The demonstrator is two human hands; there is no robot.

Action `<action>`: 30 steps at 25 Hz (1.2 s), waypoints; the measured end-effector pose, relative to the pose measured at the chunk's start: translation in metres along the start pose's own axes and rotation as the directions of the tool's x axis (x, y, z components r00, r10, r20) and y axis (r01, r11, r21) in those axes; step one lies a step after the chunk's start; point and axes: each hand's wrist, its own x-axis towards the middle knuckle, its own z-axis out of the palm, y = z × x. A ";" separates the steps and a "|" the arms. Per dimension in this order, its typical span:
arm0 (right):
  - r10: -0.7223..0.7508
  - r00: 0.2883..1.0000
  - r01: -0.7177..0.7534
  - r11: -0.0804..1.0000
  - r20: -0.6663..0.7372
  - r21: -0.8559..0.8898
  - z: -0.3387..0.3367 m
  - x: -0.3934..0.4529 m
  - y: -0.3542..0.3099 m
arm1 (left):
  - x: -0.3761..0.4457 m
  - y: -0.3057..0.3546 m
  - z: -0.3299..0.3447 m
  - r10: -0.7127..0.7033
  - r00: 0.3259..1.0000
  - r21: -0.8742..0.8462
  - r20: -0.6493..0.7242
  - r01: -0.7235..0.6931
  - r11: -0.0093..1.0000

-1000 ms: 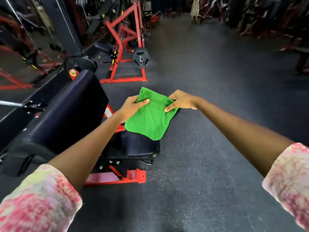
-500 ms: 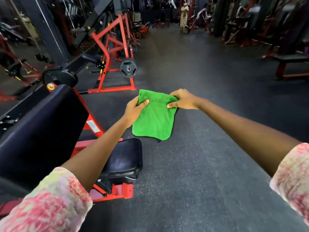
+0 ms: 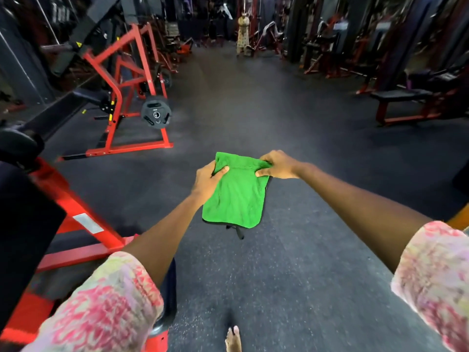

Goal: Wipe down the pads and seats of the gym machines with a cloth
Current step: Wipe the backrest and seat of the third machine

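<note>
Two hands on item: left hand (image 3: 208,180) and right hand (image 3: 276,165) pinched on green cloth (image 3: 234,196) top corners | cloth hung mid-air at centre | black seat pad (image 3: 28,224) shifted to 8 o'clock, cloth carried off it | next machine (image 3: 127,97) at 11 o'clock judged pending.

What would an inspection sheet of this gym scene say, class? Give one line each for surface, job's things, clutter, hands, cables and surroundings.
Surface: dark speckled floor, bare where it shows.
Job's things: green cloth held up in the air, hanging folded; black pad of the red machine at the left edge, not touched.
Clutter: nothing seen.
Hands: left hand and right hand each pinch a top corner of the cloth.
Cables: nothing seen.
Surroundings: red rack with a weight plate on the left; bench on the right; more machines along the aisle; a person far off.
</note>
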 end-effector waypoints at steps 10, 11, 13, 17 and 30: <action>0.514 0.837 -0.029 0.383 -0.187 0.923 -0.067 0.179 0.127 | 0.254 -0.018 0.100 -0.063 0.991 -0.250 -0.119 0.032 0.968; 0.548 0.815 -0.014 0.342 -0.187 0.940 -0.072 0.194 0.145 | 0.277 -0.021 0.116 -0.051 0.990 -0.238 -0.128 0.019 0.971; 0.599 0.777 0.009 0.296 -0.193 0.955 -0.081 0.222 0.185 | 0.317 -0.032 0.151 -0.031 0.992 -0.209 -0.126 0.004 0.978; 0.620 0.730 0.055 0.366 -0.287 0.929 -0.118 0.281 0.283 | 0.413 -0.053 0.232 0.029 0.993 -0.071 -0.114 -0.037 0.997; 0.543 0.627 -0.155 0.790 -0.558 0.593 -0.295 0.492 0.561 | 0.721 -0.056 0.450 0.053 0.996 0.206 -0.073 -0.037 0.978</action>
